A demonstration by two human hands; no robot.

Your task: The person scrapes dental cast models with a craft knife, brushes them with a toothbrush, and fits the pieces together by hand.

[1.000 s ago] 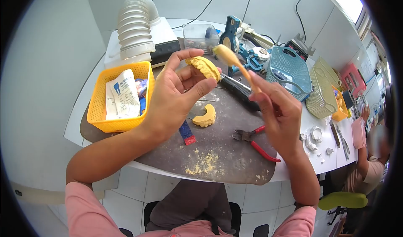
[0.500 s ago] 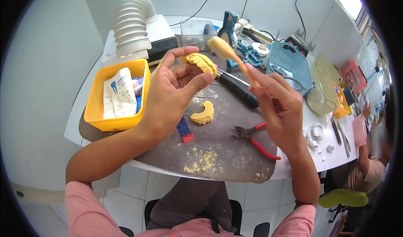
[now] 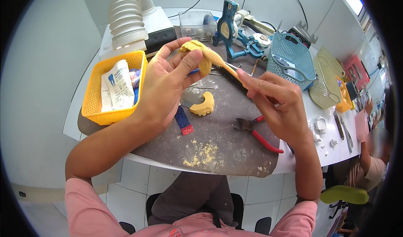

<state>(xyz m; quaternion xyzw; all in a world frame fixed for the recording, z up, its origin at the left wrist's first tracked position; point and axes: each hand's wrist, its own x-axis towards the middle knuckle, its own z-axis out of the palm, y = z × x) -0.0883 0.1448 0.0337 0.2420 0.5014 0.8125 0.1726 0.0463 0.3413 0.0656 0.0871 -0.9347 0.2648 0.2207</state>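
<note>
My left hand (image 3: 161,83) is closed round a yellow plaster dental cast (image 3: 205,65), raised above the mat, thumb on its near side. In my right hand (image 3: 280,104) is a small brush (image 3: 216,60) with an orange-tan handle, pinched between thumb and fingers. The brush head meets the cast; its bristles are mostly hidden. Below the hands lies a second, horseshoe-shaped yellow cast (image 3: 208,99). Beside it rests a flat blue strip with a red end (image 3: 183,121). Red-handled cutting pliers (image 3: 268,142) lie under my right hand.
Yellow crumbs (image 3: 203,153) are scattered on the brown mat (image 3: 235,163). A yellow basket (image 3: 113,118) stands left, near a white ribbed hose (image 3: 126,18). Blue articulators (image 3: 228,25) and a blue basket (image 3: 300,79) stand behind. At far right another person's arm (image 3: 366,146) shows.
My right hand has moved the brush down and left onto the cast. My left hand has turned the cast, and its thumb has shifted upward.
</note>
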